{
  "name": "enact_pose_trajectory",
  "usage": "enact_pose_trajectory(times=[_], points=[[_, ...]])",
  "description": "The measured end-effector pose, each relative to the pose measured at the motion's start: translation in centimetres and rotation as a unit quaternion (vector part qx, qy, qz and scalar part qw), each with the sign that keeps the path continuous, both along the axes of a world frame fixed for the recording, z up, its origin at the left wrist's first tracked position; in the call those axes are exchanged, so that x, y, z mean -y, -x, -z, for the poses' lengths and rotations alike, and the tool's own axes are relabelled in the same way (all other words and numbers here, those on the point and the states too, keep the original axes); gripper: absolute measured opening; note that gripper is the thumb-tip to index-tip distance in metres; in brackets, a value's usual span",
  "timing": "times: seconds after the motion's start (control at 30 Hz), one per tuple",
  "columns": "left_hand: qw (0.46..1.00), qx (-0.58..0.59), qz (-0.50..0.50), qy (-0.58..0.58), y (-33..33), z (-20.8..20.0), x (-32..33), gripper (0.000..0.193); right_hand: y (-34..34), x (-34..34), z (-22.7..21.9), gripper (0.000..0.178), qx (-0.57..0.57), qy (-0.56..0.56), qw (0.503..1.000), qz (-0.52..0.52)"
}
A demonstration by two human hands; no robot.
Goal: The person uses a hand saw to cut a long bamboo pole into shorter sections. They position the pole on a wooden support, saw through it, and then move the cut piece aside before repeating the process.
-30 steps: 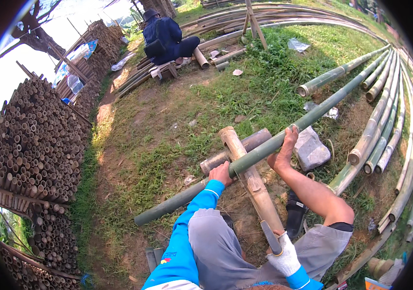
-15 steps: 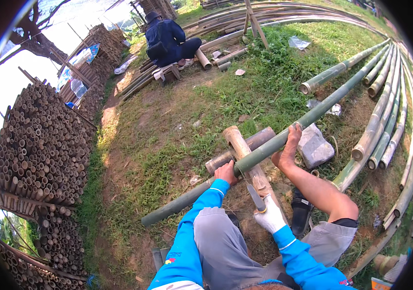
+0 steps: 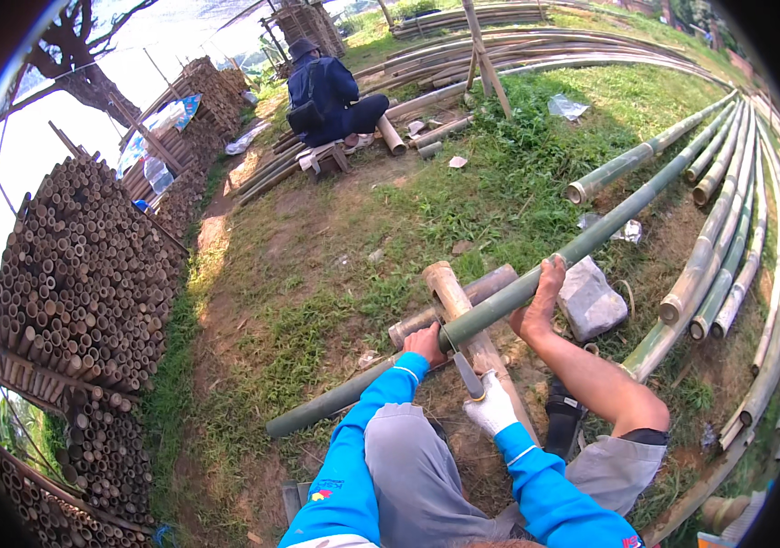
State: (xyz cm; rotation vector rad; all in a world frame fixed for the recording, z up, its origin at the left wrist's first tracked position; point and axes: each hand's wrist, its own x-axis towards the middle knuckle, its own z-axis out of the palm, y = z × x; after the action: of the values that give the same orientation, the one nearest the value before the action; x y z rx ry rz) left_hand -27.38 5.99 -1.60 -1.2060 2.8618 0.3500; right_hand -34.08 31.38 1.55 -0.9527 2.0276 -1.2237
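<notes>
A long green bamboo pole (image 3: 536,279) slants across in front of me, lying over a pale split bamboo log (image 3: 445,285) and a darker bamboo piece (image 3: 413,324). My bare left hand (image 3: 425,344) is wrapped round the pole. Just right of it, the blade of a hand saw (image 3: 468,375) meets the pole. My right hand (image 3: 492,406), in a white glove, is closed on the saw's handle, which the glove mostly hides. Farther right, my bare foot (image 3: 541,297) presses against the pole.
A grey stone block (image 3: 591,300) sits beyond my foot. Several bamboo poles (image 3: 696,265) fan out at right. Cut bamboo is stacked in a tall pile (image 3: 79,283) at left. Another person (image 3: 321,96) sits at the back by more bamboo.
My right hand and the saw have moved slightly left and closer to the pole. My left hand keeps its hold. The whole view has tilted a little.
</notes>
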Motion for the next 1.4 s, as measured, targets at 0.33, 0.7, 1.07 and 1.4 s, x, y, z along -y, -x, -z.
enact_pose_trajectory(times=[0.33, 0.7, 1.07, 1.4], points=[[1.0, 0.007, -0.021, -0.005, -3.7, 0.9, 1.5, 0.062, -2.7, -13.2, -3.2, 0.067, -0.038, 0.018, 0.998, -0.053], [0.999, 0.016, 0.0, -0.038, -0.2, -0.3, 0.6, 0.075, 0.3, 3.6, 3.8, 0.055, 0.008, 0.063, 0.998, -0.017], [0.999, -0.03, 0.001, -0.039, -1.9, 2.0, 1.3, 0.066, -2.2, -13.1, -2.5, 0.067, -0.004, 0.023, 0.999, -0.032], [0.998, 0.0, -0.019, -0.053, -6.2, -0.6, 0.2, 0.074, 0.9, 3.6, 5.1, 0.063, 0.016, 0.142, 0.989, -0.022]])
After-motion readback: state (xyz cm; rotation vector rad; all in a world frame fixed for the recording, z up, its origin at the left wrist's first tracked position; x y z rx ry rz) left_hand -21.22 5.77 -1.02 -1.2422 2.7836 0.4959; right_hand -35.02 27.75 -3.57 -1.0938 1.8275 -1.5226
